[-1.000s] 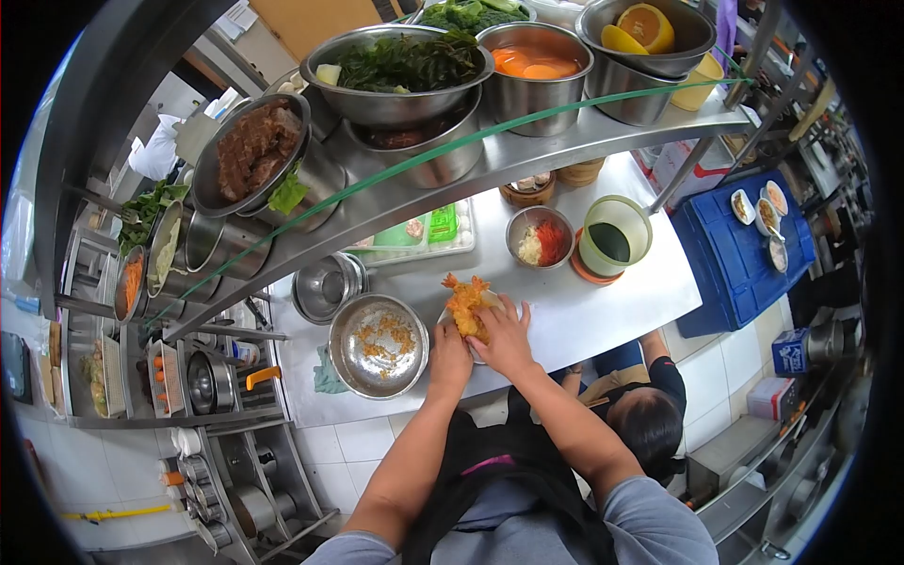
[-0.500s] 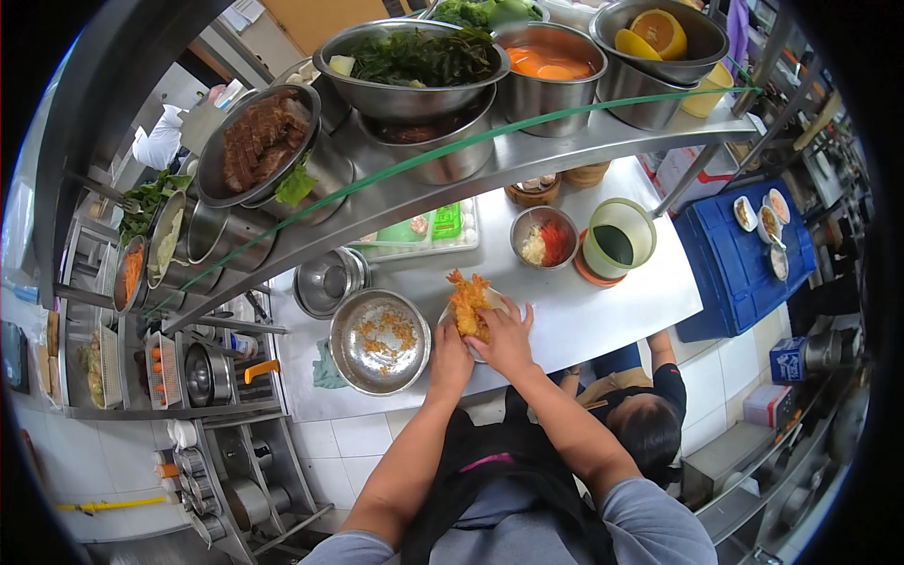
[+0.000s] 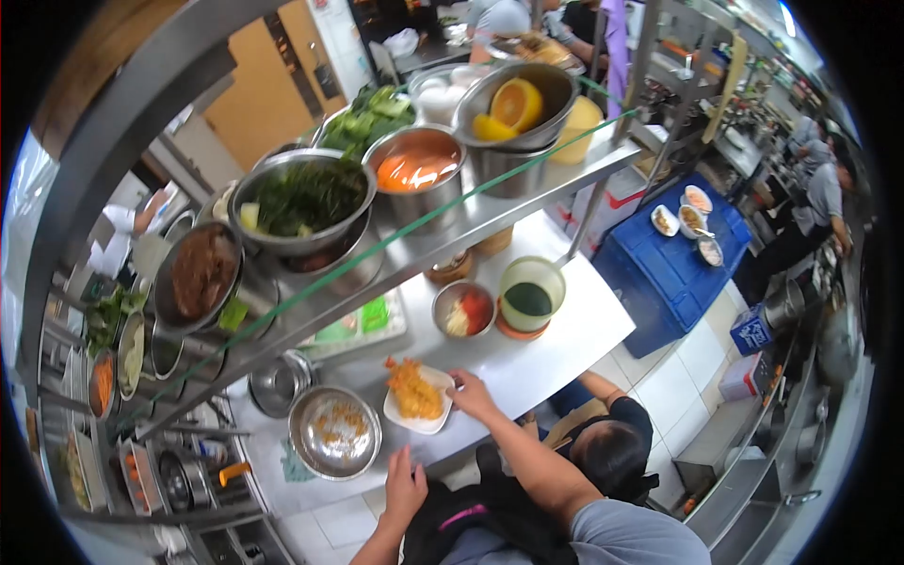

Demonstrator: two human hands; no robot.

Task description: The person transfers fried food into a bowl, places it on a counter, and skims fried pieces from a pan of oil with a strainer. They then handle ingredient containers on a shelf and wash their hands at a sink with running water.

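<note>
Golden fried food (image 3: 414, 389) with reddish tips rests on a white dish (image 3: 430, 426) on the steel table (image 3: 574, 325). At the dish's right edge, my right hand (image 3: 474, 395) has its fingers closed on the rim. My left hand (image 3: 406, 486) is raised near the table's front edge, below the dish and touching nothing visible; its fingers are blurred but look loosely apart. Left of the dish sits a steel bowl (image 3: 335, 432) with orange crumbs in it. A smaller bowl (image 3: 464, 309) holds red and pale shreds.
A raised steel shelf (image 3: 438, 247) carrying bowls crosses above the table. Beside the dark-filled green container (image 3: 532, 298) stands the shelf's post. A person (image 3: 603, 443) is low at the table's front right. A blue chest (image 3: 670, 273) stands farther right, with people behind.
The view has swung up and right. Both hands have left the fried food; my left hand has drawn back toward my body, and my right hand has shifted to the dish's edge.
</note>
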